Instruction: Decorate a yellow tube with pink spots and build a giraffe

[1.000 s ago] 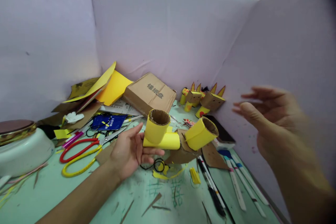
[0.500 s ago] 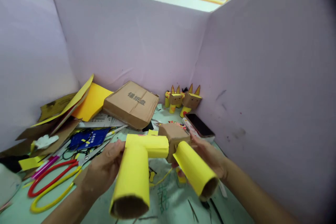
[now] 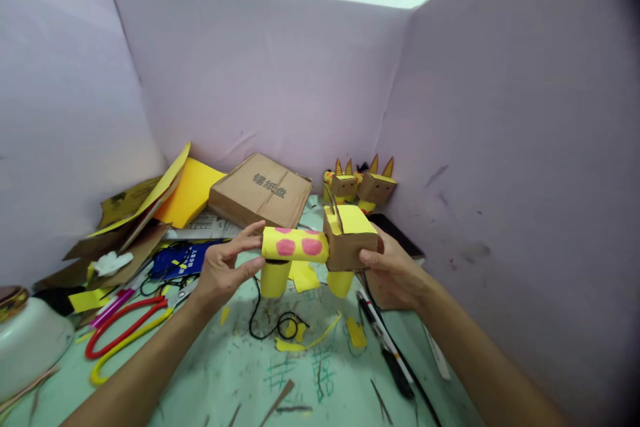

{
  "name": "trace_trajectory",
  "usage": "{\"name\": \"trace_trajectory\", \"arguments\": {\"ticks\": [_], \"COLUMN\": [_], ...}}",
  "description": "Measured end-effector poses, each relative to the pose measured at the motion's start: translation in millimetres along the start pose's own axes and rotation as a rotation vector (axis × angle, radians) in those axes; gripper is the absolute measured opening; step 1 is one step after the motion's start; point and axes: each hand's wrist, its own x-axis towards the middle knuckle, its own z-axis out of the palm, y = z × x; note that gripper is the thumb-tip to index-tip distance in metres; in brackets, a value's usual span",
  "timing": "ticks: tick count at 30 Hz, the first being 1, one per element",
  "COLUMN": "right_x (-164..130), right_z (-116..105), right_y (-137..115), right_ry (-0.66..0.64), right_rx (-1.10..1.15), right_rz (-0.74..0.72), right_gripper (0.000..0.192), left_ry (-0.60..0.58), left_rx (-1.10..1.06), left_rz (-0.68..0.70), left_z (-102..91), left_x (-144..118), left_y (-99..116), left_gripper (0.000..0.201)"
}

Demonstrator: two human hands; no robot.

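I hold a paper animal model upright above the green table. It has a yellow tube body with pink spots, two yellow tube legs pointing down and a brown cardboard box head with a yellow top. My left hand grips the tail end of the body with fingertips. My right hand holds the box head from the right side.
Two finished cardboard animals stand in the back corner. A brown box, yellow sheets, red and yellow scissors, a white bowl, pens and a dark phone lie around. Purple partition walls enclose the table.
The model was turned from legs pointing toward me to legs down, showing its pink-spotted back. My right hand came in from the air and took hold of the head.
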Motion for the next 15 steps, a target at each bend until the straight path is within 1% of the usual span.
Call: {"name": "trace_trajectory", "arguments": {"ticks": [3, 5, 8, 10, 12, 15], "right_x": [7, 9, 12, 12, 12, 9], "right_z": [-1, -1, -4, -7, -10, -14], "right_y": [13, 24, 39, 48, 54, 56], "right_ry": [-0.017, -0.025, -0.004, 0.022, 0.029, -0.018], "right_rx": [-0.009, -0.042, -0.050, -0.035, -0.043, -0.079], "right_rz": [-0.061, -0.066, -0.056, -0.059, -0.066, -0.087], "right_gripper": [0.077, 0.077, 0.072, 0.073, 0.078, 0.090], "left_ry": [0.175, 0.217, 0.174, 0.131, 0.078, 0.011], "left_rx": [-0.031, -0.065, -0.094, -0.106, -0.130, -0.170], "left_rz": [-0.028, -0.134, -0.347, -0.448, -0.480, -0.445], "left_z": [-3.1, -3.4, 0.8, 6.6, 13.3, 22.1], "left_x": [-12, -21, -31, -33, -34, -35], "left_y": [-12, -18, -29, -37, -46, -55], "left_gripper": [0.014, 0.025, 0.057, 0.073, 0.079, 0.079]}}
